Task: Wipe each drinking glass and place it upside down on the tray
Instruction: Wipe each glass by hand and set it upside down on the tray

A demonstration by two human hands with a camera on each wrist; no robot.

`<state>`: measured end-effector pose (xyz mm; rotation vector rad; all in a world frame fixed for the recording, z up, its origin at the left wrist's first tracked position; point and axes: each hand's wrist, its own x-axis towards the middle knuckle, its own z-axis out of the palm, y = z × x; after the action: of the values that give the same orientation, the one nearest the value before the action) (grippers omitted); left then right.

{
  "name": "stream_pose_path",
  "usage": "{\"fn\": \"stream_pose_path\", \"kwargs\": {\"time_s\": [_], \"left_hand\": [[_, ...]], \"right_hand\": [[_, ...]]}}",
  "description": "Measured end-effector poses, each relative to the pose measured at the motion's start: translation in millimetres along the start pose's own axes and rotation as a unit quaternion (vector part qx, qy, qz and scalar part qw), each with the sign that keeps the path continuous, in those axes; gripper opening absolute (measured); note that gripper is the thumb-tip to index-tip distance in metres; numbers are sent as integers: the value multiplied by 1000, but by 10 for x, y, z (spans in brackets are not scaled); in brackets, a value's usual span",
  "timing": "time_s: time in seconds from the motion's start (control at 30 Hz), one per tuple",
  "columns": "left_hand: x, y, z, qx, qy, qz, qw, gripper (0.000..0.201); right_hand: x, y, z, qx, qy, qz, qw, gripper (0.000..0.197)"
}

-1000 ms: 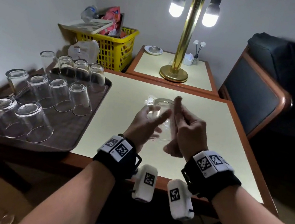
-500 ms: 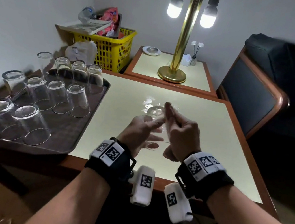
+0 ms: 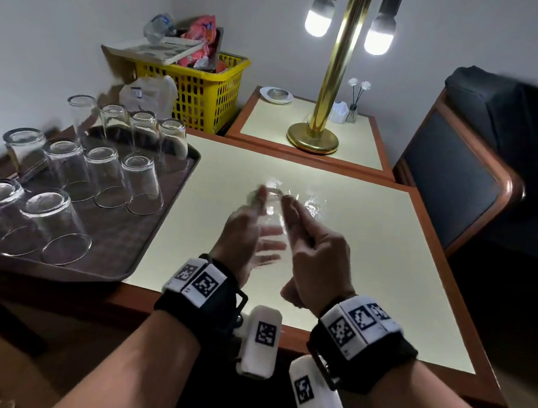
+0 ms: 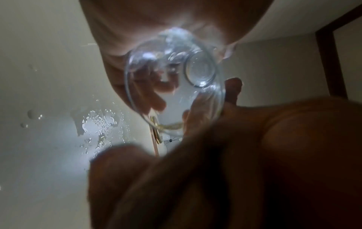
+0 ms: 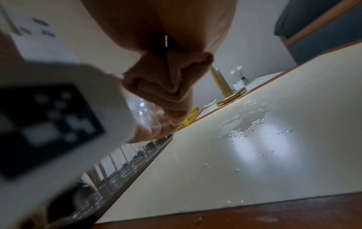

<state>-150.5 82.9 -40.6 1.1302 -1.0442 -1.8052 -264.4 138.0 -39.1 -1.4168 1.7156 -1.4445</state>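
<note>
Head camera looks down and forward over the table (image 3: 374,253). Left wrist camera peers up close along the palm, table behind. Right wrist camera skims low across the tabletop. All three share the wet patch (image 5: 252,128) and brass lamp base (image 3: 312,139).

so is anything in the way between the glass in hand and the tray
Nothing visible blocks it. The glass, held between left hand and right hand, is above bare table. The tray lies to its left; its near right corner looks free of upturned glasses.
</note>
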Motion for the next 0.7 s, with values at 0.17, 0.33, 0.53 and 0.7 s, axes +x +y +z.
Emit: {"fn": "stream_pose_path", "kwargs": {"time_s": [0.17, 0.33, 0.53, 0.7], "left_hand": [[-24, -33, -39, 14, 26, 58, 998, 68], [-73, -121, -151, -30, -34, -12, 999, 56], [-102, -145, -172, -67, 80, 10, 995, 68], [-218, -296, -161, -53, 26, 10, 998, 67]], "right_hand": [[50, -64, -69, 9, -6, 27, 1000, 33], [64, -52, 21, -47, -12, -15, 999, 32], [-80, -106, 103, -62, -84, -34, 994, 32], [31, -109, -18, -21, -47, 27, 998, 31]]}}
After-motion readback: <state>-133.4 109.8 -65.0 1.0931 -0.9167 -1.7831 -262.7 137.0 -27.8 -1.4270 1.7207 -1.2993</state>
